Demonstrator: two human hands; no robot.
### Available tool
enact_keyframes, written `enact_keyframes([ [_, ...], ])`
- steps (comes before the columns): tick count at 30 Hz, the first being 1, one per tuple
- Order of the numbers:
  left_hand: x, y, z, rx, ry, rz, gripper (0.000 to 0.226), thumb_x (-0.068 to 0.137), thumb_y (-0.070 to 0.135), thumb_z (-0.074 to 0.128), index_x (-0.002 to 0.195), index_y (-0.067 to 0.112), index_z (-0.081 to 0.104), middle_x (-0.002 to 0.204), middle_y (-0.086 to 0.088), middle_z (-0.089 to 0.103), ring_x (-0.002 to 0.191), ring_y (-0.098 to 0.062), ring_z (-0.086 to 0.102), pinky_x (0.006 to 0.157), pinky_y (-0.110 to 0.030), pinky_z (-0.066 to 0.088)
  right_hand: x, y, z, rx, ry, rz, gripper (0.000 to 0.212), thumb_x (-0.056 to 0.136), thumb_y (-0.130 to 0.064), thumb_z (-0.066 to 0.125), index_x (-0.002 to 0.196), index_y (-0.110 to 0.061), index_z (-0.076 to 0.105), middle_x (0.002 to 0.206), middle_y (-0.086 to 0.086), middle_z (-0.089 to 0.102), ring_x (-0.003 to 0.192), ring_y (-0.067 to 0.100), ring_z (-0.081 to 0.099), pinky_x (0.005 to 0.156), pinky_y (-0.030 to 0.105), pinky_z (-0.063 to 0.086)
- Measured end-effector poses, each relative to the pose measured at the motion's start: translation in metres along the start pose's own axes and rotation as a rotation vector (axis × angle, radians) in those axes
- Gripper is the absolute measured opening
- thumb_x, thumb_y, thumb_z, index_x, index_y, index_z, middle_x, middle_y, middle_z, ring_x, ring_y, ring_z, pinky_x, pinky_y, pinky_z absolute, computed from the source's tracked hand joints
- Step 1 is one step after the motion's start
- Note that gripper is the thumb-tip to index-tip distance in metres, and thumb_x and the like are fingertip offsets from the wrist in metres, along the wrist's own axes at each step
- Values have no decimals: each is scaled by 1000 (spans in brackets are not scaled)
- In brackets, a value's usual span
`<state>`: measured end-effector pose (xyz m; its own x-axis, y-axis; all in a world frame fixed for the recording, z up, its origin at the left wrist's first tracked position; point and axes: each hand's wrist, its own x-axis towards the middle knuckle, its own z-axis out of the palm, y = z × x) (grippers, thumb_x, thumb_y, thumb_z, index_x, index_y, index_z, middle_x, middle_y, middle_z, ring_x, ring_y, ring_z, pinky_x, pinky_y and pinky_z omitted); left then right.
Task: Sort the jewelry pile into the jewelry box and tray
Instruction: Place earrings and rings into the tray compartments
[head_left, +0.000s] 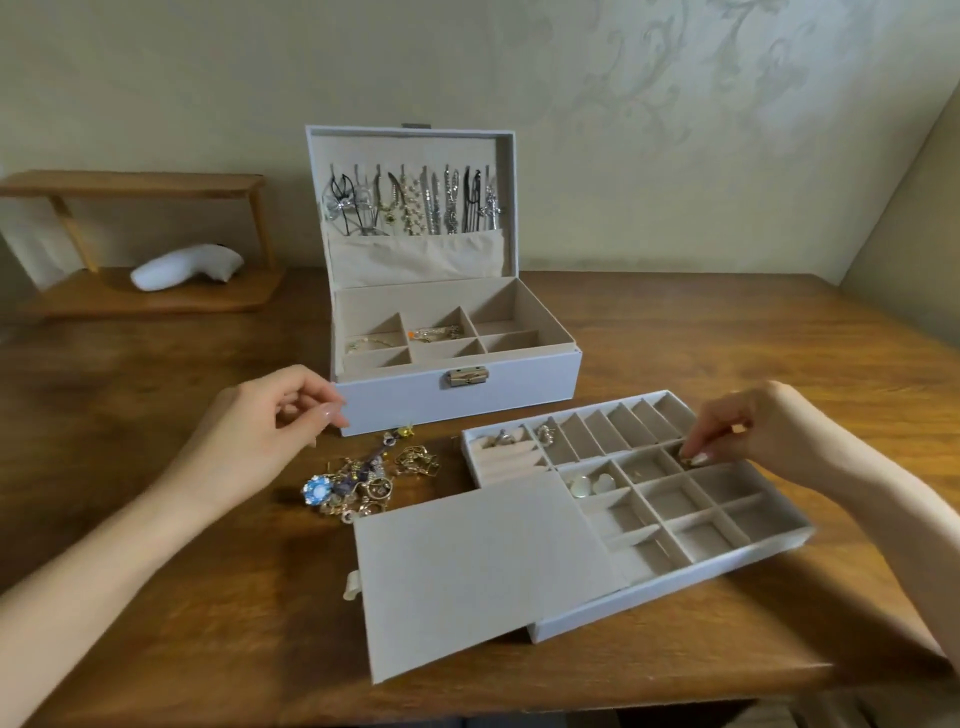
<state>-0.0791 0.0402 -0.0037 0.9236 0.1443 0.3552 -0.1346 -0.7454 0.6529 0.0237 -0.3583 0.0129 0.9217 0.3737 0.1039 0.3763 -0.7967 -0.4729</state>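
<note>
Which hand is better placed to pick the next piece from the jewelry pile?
Left. The left hand hovers empty beside the tangled pile of gold and blue jewelry, while the right hand is over the grey divided fabric tray, its fingers pinching a small gold piece.

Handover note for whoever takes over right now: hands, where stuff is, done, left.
Left hand: empty, loosely curled, near box front corner.
Right hand: pinches small gold piece over tray, far right side.
Done: necklaces hung in lid; a few pieces in box and tray.
Left: pile on table, between box and tray, unsorted.
</note>
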Motion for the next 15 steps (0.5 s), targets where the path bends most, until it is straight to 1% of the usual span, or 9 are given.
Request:
enact_keyframes([
  [2, 0, -2, 1, 131, 36, 16, 7, 87, 17, 63, 86, 24, 63, 57, 9, 63, 59, -1, 61, 62, -21, 50, 2, -3, 4, -17, 17, 15, 38, 67, 4, 79, 57, -32, 72, 64, -12, 69, 69, 4, 62, 63, 11, 44],
  [4, 0, 0, 5, 248, 47, 40, 7, 85, 20, 66, 82, 25, 63, 47, 5, 53, 51, -4, 55, 55, -22, 44, 3, -7, 9, -47, 47, 31, 40, 67, 2, 80, 54, -34, 70, 66, -11, 67, 68, 7, 60, 60, 12, 45],
  [5, 1, 2, 9, 288, 49, 68, 7, 85, 21, 67, 81, 26, 63, 44, 5, 48, 48, -8, 51, 53, -21, 41, 4, -8, 11, -83, 66, 28, 43, 66, 0, 82, 52, -38, 67, 68, -11, 66, 68, 11, 60, 61, 19, 48],
  [6, 2, 5, 13, 317, 47, 96, 6, 85, 22, 67, 81, 26, 64, 42, 6, 44, 44, -10, 47, 51, -21, 38, 5, -9, 13, -122, 84, 23, 46, 64, -2, 84, 50, -42, 65, 68, -11, 65, 67, 13, 59, 61, 29, 51],
  [7, 4, 9, 18, 350, 38, 126, 3, 86, 24, 66, 83, 25, 65, 42, 9, 41, 42, -9, 42, 51, -21, 36, 5, -10, 15, -153, 102, 23, 48, 62, -3, 85, 49, -43, 63, 68, -12, 64, 65, 13, 58, 59, 34, 50],
  [9, 10, 16, 30, 421, 7, 162, 9, 89, 32, 62, 93, 26, 66, 50, 13, 42, 49, -4, 42, 56, -22, 35, 7, -9, 17, -179, 121, 19, 48, 61, -3, 86, 48, -42, 63, 66, -14, 62, 63, 11, 56, 57, 34, 48],
  [12, 22, 20, 46, 541, -15, 188, 19, 92, 42, 54, 102, 30, 64, 78, 9, 63, 77, -14, 59, 67, -24, 40, 7, -8, 17, -101, 92, 19, 47, 61, 0, 85, 48, -41, 65, 68, -10, 65, 68, 17, 57, 63, 34, 48],
  [13, 26, 23, 51, 591, -18, 210, 20, 93, 42, 52, 102, 28, 64, 86, 6, 67, 84, -17, 61, 70, -26, 44, 6, -7, 16, -74, 82, 14, 45, 62, 0, 84, 49, -40, 67, 70, -10, 65, 70, 17, 57, 64, 30, 46],
  [15, 33, 25, 58, 705, -45, 252, 22, 95, 40, 49, 100, 23, 63, 90, 2, 68, 85, -20, 62, 72, -28, 46, 4, -5, 15, -53, 67, -3, 40, 63, -2, 83, 53, -38, 68, 72, -10, 65, 72, 16, 55, 62, 23, 41],
])
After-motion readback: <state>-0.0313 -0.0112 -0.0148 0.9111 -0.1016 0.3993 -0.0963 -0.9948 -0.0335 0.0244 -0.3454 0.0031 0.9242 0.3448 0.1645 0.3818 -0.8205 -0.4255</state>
